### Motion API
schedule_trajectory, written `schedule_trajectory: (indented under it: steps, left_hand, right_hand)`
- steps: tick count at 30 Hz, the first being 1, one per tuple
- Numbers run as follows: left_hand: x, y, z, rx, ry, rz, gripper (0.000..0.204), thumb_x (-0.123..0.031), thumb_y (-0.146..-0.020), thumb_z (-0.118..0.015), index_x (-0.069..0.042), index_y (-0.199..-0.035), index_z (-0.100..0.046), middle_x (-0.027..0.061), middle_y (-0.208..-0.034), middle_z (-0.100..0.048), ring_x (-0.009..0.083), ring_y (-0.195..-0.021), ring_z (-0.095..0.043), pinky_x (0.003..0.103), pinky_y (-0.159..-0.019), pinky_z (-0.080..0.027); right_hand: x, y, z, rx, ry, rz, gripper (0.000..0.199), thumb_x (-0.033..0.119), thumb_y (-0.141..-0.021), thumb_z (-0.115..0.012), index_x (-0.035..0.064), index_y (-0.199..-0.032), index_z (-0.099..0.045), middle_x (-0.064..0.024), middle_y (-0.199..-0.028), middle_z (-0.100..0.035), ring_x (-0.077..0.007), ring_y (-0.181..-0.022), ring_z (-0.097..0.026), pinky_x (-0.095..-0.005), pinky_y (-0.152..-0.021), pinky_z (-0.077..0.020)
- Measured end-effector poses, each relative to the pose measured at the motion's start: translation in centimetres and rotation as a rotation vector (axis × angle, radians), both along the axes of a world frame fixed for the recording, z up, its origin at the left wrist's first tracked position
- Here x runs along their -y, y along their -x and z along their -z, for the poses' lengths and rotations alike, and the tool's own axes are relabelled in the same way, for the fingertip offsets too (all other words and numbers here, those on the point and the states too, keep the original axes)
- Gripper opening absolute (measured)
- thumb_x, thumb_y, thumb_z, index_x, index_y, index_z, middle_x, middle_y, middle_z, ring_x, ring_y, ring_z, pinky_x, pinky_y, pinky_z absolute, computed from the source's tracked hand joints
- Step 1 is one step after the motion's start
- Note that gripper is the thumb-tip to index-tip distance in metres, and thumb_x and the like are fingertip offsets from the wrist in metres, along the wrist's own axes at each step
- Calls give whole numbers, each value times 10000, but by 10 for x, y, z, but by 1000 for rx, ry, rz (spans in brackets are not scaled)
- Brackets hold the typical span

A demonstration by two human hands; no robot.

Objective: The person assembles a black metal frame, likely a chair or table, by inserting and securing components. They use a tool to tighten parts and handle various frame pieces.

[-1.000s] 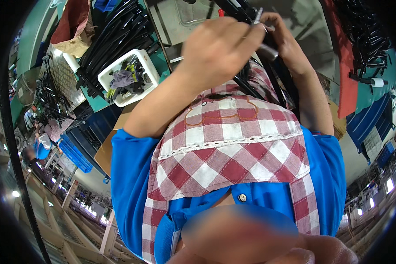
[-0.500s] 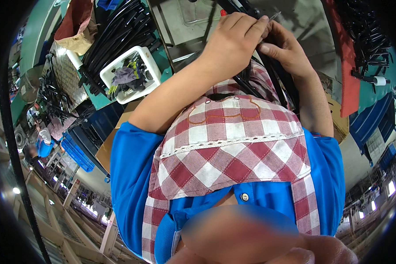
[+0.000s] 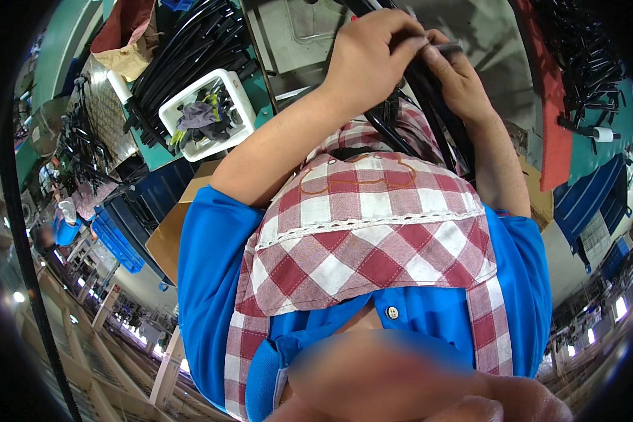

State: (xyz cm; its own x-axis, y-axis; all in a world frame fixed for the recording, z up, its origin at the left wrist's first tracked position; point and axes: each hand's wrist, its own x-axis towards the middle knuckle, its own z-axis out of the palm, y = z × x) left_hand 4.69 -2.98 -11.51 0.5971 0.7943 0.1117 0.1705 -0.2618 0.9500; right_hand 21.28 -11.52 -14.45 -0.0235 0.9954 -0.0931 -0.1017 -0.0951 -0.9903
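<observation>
At the top middle my two hands meet over several long black tubes [image 3: 429, 98] that run down across my lap. My left hand [image 3: 373, 60] is closed, its thumb and finger pinched together where they reach the other hand. My right hand [image 3: 461, 88] is closed too, thumb against fingers, with a small thin greyish piece [image 3: 451, 46] sticking out by the fingertips. Motion blurs this piece, so its kind is unclear. Whether the left fingers grip the same piece is hidden. A small bit of red [image 3: 354, 19] shows behind the left hand.
To the left, a white plastic bin [image 3: 211, 148] holds grey and yellow-green gloves or cloths, beside a pile of black tubes [image 3: 190, 60]. A red-edged board [image 3: 554, 133] and more black parts [image 3: 584, 56] lie on the right. Cardboard boxes [image 3: 172, 228] stand near my elbows.
My left hand has shifted slightly left and up, its fingers now more curled into a pinch. The thin piece by my right hand has turned from slanting upward to nearly level.
</observation>
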Motion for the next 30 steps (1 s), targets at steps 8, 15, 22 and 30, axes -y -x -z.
schedule_trajectory:
  steps: [8, 15, 22, 30]
  left_hand:
    - [-23, 40, 38, 106, 197, -370, 266, -210, -985, -608, 11, -1133, -609, 92, -1010, -694, 174, -890, -650, 313, -801, -523]
    - [-39, -5, 48, 327, 1084, -249, 400, -485, -985, -556, -95, -978, -647, -1, -747, -599, 128, -630, -584, 260, -569, -486]
    - [-34, -11, 27, 174, 997, -119, 352, -398, -979, -597, -58, -1057, -644, 34, -829, -645, 123, -689, -580, 275, -620, -482]
    - [-26, -7, 9, 159, 815, -22, 577, -499, -1027, -427, 36, -1180, -581, 149, -1077, -678, 264, -994, -677, 442, -890, -566]
  right_hand:
    - [9, -21, 13, -459, 352, 194, 282, 251, -988, -449, 44, -1115, -592, -40, -1021, -597, -124, -932, -546, -252, -897, -416]
    - [7, -12, -1, -236, 461, 515, 420, 344, -991, -441, -2, -1127, -637, -103, -983, -688, -171, -896, -631, -291, -861, -479]
    - [6, -47, -27, -385, 653, 451, 324, 361, -973, -463, 63, -982, -590, -131, -870, -699, -196, -781, -659, -329, -765, -539]
    - [-48, -52, 78, -1076, 499, -123, 391, 357, -939, -465, -3, -1018, -593, -95, -803, -649, -176, -602, -598, -251, -551, -506]
